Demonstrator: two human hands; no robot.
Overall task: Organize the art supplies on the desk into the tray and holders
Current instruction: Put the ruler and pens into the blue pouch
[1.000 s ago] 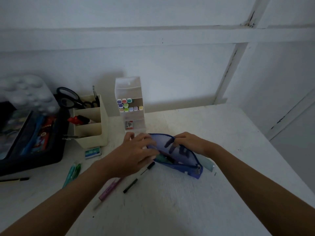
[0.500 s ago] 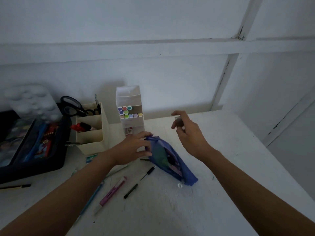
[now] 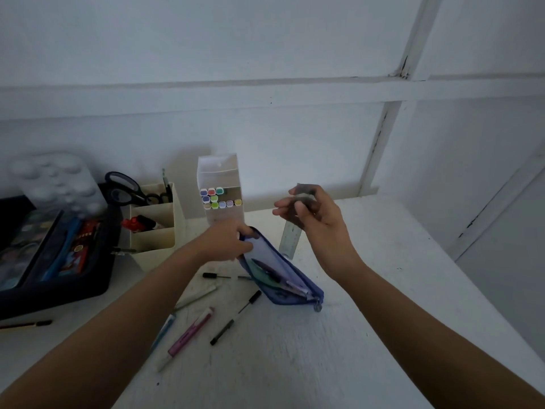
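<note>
Between the fingertips of the right hand, raised above the desk, a small grey object was pinched; blur kept its identity unclear. The left hand curled its fingers over the open mouth of the blue pouch, which lay on the desk with several pens visible inside.

The step looked like emptying the pouch piece by piece. The next move probably called for carrying the grey object leftward to the cream holder or the black tray, passing above the left forearm and close by the tall clear marker box, which seemed easy to tip.

Just beyond the pouch lay a clear ruler. Loose on the desk beside the left forearm were a pink pen, a black pen and a teal pen, likely to be swept by a careless arm. Scissors stood in the holder's rear compartment. Holder, box and tray sat against the back wall, leaving no room behind them. On the right the desk ended in a slanting edge near the right forearm; bare surface lay near and right of the pouch.
</note>
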